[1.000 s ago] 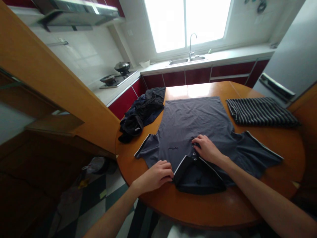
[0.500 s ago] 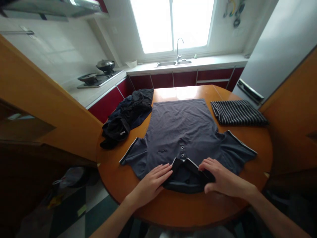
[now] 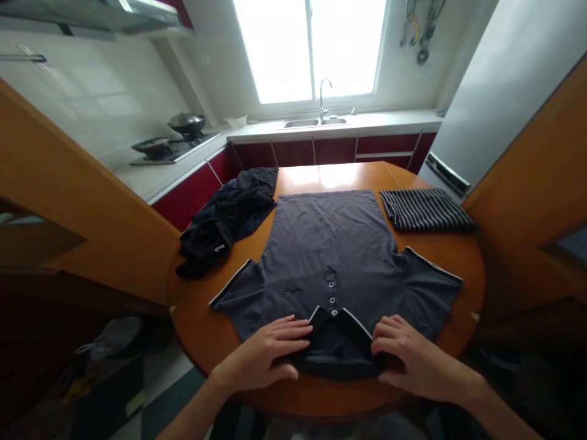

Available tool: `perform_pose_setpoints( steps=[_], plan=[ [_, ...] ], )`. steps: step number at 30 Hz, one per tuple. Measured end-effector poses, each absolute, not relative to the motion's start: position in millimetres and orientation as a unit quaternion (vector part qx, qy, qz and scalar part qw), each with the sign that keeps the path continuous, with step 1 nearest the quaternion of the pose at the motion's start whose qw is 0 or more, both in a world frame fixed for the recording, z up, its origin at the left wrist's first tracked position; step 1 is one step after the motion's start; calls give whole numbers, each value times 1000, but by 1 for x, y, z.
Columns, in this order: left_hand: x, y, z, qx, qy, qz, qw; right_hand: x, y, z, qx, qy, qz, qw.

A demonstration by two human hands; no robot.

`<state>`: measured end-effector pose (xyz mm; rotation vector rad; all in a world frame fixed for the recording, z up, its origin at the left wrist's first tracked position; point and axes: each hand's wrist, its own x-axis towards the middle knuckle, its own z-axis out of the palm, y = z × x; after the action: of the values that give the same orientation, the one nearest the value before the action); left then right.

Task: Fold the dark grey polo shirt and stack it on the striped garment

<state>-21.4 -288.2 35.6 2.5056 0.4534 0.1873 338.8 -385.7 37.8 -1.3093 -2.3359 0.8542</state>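
A grey polo shirt lies spread face up, its hem toward the window and its dark, white-edged collar toward me. Buttons run up its placket, and both short sleeves point outward. My left hand rests on the left side of the collar and shoulder, fingers stretched out and thumb apart. At the collar's right side my right hand has its fingers bent over the fabric, thumb underneath near the neck edge; it appears to grip the cloth there, though the fingertips are partly hidden.
The round wooden table carries a heap of dark clothes at the left and a folded striped cloth at the right. Behind stand a counter with a sink, a stove with pans, and a fridge.
The view has shifted slightly, so the table sits lower and further left. My left thumb has spread away from the fingers. My right fingers have bent further over the collar's right side, which now lies flatter.
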Motion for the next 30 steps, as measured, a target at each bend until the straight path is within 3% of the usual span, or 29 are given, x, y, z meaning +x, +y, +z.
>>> perform_pose_setpoints(
  steps=[4,8,12,15,20,27,30],
  plan=[
    [-6,-271,62,929,199,89,301,338,-369,45,-445,-814,316,201],
    [45,-233,65,927,252,156,232,327,-328,25,-545,-781,153,266],
    [113,-196,44,941,252,127,186,321,-304,-7,-638,-750,63,161],
    [156,-175,28,955,248,67,151,328,-304,-22,-687,-716,53,112],
    [209,-142,12,949,289,37,122,335,-312,-28,-700,-704,36,110],
    [224,-121,-15,940,320,92,71,329,-309,-21,-715,-682,79,135],
    [221,-109,-15,933,327,111,100,332,-272,-6,-709,-680,85,164]
  ],
)
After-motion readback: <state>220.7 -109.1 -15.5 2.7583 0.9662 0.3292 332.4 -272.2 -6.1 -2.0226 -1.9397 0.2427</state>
